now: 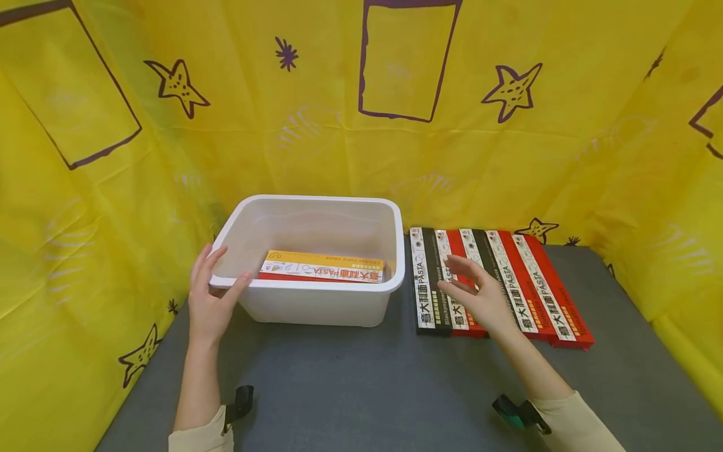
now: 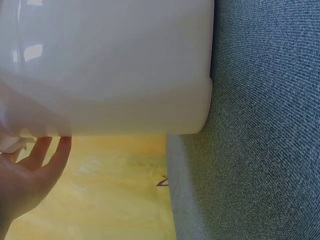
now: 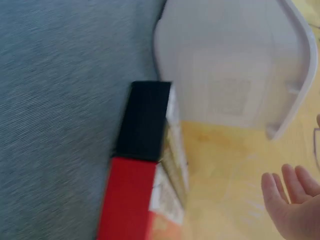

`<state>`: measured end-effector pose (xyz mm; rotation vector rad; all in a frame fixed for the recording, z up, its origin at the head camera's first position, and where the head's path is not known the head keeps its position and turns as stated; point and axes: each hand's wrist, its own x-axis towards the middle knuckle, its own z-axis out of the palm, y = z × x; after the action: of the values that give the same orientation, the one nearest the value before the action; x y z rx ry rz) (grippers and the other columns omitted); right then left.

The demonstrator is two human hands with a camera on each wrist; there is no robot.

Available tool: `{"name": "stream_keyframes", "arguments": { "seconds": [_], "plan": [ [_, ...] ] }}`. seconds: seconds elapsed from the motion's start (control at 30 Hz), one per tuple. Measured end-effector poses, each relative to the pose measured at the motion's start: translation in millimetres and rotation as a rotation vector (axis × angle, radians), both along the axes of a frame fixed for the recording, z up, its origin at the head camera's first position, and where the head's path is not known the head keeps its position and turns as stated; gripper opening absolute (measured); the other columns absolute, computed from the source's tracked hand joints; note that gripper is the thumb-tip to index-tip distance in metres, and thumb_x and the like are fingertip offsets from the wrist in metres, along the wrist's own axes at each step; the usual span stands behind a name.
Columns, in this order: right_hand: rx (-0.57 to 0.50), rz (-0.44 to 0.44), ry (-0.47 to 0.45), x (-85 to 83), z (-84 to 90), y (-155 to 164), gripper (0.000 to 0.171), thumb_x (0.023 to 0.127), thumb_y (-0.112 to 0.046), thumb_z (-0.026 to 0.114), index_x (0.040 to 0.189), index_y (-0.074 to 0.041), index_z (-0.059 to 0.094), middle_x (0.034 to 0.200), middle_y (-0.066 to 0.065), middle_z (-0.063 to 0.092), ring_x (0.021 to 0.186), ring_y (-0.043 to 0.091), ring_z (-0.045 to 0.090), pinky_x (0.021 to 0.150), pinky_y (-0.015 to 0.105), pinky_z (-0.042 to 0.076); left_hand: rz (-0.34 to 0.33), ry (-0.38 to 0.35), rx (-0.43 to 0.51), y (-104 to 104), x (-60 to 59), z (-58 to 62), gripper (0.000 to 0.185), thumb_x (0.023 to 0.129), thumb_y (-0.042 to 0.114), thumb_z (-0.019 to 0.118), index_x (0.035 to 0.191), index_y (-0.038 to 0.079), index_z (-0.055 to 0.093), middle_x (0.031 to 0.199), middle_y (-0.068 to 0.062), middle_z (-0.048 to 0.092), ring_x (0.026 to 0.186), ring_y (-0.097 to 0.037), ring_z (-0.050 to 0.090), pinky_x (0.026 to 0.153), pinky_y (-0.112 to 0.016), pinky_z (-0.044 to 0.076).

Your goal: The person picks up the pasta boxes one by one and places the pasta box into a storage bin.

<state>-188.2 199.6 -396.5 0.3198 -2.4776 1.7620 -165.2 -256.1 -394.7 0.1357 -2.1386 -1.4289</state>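
two hands are working here, both with straight, relaxed fingers that are gripping nothing. the left hand point(image 1: 210, 301) is resting its thumb and fingers against the near left corner of the white plastic tub point(image 1: 316, 311), seemingly steadying it; in the left wrist view the fingertips point(image 2: 52, 150) are lying just under the tub's wall. the right hand point(image 1: 473, 294) is hovering spread above the row of pasta boxes point(image 1: 528, 285), over the black and red ones nearest the tub, probably choosing one. these boxes are lying flat, side by side and touching, black alternating with red, just right of the tub. one yellow pasta box point(image 1: 323, 267) is already lying flat inside the tub. everything is sitting on a grey fabric tabletop point(image 1: 361, 389), and yellow cloth point(image 1: 565, 144) printed with purple stars and rectangles is walling the table on three sides.
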Motion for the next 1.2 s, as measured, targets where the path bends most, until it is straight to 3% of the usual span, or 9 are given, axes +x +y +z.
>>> {"name": "stream_keyframes", "arguments": {
  "seconds": [0.3, 0.5, 0.63, 0.93, 1.2],
  "plan": [
    [0.039, -0.085, -0.022, 7.1, -19.3, 22, 0.061, 0.090, -0.031, 0.072, 0.141, -0.009, 0.048, 0.137, 0.013, 0.053, 0.125, 0.029, 0.048, 0.087, 0.011, 0.044, 0.002, 0.004, -0.001, -1, -0.2, -0.6, 0.061, 0.082, 0.017, 0.076, 0.139, 0.019, 0.055, 0.154, 0.008, 0.031, 0.139, -0.018, 0.030, 0.102, -0.045, 0.035],
    [0.065, -0.175, -0.107, 13.1, -27.8, 41, 0.064, 0.091, -0.037, 0.068, 0.145, -0.010, 0.044, 0.139, 0.014, 0.051, 0.125, 0.031, 0.046, 0.088, 0.014, 0.042, -0.004, -0.002, 0.006, -2, -0.6, -1.8, 0.063, 0.082, 0.017, 0.076, 0.140, 0.019, 0.054, 0.155, 0.008, 0.030, 0.139, -0.019, 0.028, 0.104, -0.054, 0.033],
    [0.067, -0.238, -0.157, 17.0, -30.1, 54, 0.066, 0.092, -0.038, 0.066, 0.146, -0.010, 0.042, 0.140, 0.015, 0.050, 0.123, 0.025, 0.048, 0.085, 0.016, 0.042, -0.008, 0.000, 0.008, -2, -0.8, -2.6, 0.063, 0.081, 0.017, 0.076, 0.140, 0.019, 0.054, 0.155, 0.006, 0.030, 0.140, -0.020, 0.028, 0.106, -0.058, 0.031],
    [0.008, -0.304, -0.185, 23.1, -39.9, 77, 0.067, 0.093, -0.038, 0.065, 0.147, -0.006, 0.040, 0.139, 0.009, 0.050, 0.107, -0.004, 0.050, 0.082, 0.011, 0.040, -0.010, 0.011, 0.013, -3, -0.5, -2.6, 0.063, 0.081, 0.017, 0.076, 0.140, 0.018, 0.054, 0.156, 0.002, 0.030, 0.140, -0.020, 0.027, 0.107, -0.059, 0.029],
    [0.001, -0.409, -0.198, 28.0, -42.0, 98, 0.066, 0.091, -0.036, 0.067, 0.147, -0.012, 0.041, 0.131, -0.004, 0.055, 0.105, -0.003, 0.048, 0.078, 0.009, 0.041, -0.009, 0.006, 0.012, -2, -0.7, -1.9, 0.063, 0.082, 0.017, 0.076, 0.140, 0.018, 0.054, 0.155, 0.004, 0.030, 0.140, -0.021, 0.027, 0.107, -0.058, 0.030]
  ]
}}
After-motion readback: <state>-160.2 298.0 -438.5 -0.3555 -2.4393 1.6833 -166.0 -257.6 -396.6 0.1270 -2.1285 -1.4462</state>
